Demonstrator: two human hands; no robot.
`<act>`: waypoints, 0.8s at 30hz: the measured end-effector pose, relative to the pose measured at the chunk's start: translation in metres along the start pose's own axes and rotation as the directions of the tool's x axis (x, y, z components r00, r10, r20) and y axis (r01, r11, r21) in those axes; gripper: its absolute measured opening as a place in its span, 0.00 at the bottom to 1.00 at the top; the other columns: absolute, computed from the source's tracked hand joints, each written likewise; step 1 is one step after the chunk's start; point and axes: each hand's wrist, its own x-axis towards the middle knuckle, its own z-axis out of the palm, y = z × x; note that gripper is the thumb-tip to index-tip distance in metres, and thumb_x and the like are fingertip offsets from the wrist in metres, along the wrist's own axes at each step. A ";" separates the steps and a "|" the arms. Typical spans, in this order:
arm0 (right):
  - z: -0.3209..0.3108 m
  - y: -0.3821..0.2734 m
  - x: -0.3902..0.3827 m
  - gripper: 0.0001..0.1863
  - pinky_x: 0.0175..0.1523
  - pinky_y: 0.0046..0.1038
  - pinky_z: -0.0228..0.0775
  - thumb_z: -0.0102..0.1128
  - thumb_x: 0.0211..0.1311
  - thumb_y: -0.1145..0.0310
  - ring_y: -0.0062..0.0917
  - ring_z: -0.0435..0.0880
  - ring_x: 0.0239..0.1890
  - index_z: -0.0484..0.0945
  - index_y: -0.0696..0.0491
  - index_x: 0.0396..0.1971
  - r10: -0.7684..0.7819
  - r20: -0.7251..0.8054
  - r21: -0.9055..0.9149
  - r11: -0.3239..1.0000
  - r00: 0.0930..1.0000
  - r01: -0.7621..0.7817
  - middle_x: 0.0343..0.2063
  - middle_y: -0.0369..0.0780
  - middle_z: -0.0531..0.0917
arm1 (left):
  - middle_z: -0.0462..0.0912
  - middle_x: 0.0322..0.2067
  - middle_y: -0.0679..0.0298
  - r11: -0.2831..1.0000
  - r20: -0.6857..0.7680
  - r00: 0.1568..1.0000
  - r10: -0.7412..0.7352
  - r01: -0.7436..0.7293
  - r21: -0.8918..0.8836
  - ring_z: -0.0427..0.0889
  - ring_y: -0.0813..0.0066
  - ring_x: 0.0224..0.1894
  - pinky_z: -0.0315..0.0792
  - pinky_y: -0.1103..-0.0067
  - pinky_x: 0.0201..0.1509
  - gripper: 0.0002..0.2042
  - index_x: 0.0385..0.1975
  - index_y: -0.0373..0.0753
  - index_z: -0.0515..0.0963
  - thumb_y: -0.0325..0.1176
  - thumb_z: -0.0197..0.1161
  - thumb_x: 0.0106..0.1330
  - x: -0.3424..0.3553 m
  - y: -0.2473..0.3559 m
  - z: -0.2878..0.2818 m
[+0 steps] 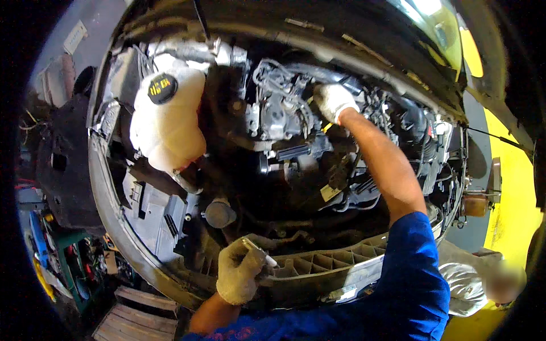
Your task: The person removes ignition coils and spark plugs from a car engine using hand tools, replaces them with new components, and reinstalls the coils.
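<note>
I look down into an open engine bay (284, 148) of a vehicle. My left hand (239, 271), in a dirty knit glove, grips a slim metal tool (259, 253) and rests on the ribbed plastic front panel (324, 264). My right hand (334, 101), also gloved, reaches deep into the bay, its fingers closed down among hoses and metal parts near the back; what it grips is hidden. My bare right forearm and blue sleeve (412, 273) cross the bay from the lower right.
A white coolant tank (168, 122) with a black cap (162, 88) sits at the left. A round black cap (219, 213) stands near the front. Wooden pallets (133, 315) and cluttered shelves (62, 256) lie lower left. Another person in a grey shirt (466, 287) crouches lower right by yellow bodywork (515, 210).
</note>
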 end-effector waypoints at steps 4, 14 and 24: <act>0.015 -0.001 0.021 0.16 0.54 0.43 0.75 0.53 0.63 0.59 0.47 0.83 0.50 0.85 0.50 0.43 -0.019 0.050 -0.008 1.000 0.999 0.019 0.44 0.50 0.85 | 0.82 0.30 0.63 0.994 -0.008 0.996 -0.091 0.091 -0.067 0.81 0.73 0.28 0.75 0.78 0.30 0.18 0.44 0.34 0.79 0.43 0.67 0.66 0.003 -0.002 -0.003; 0.047 0.004 0.054 0.13 0.49 0.40 0.78 0.60 0.57 0.66 0.48 0.85 0.46 0.86 0.55 0.38 -0.215 0.197 -0.149 0.958 0.956 0.246 0.40 0.53 0.85 | 0.83 0.34 0.61 0.988 0.067 0.993 -0.102 0.109 -0.112 0.81 0.72 0.33 0.77 0.75 0.33 0.21 0.48 0.34 0.77 0.45 0.69 0.64 0.002 -0.003 -0.015; 0.042 -0.004 0.074 0.23 0.54 0.38 0.77 0.66 0.54 0.60 0.43 0.85 0.51 0.84 0.58 0.47 -0.186 0.437 -0.182 0.940 0.880 0.289 0.49 0.53 0.84 | 0.84 0.36 0.59 0.973 0.041 0.988 -0.146 0.151 -0.172 0.83 0.69 0.34 0.79 0.74 0.32 0.18 0.47 0.36 0.77 0.42 0.70 0.64 -0.002 -0.006 -0.019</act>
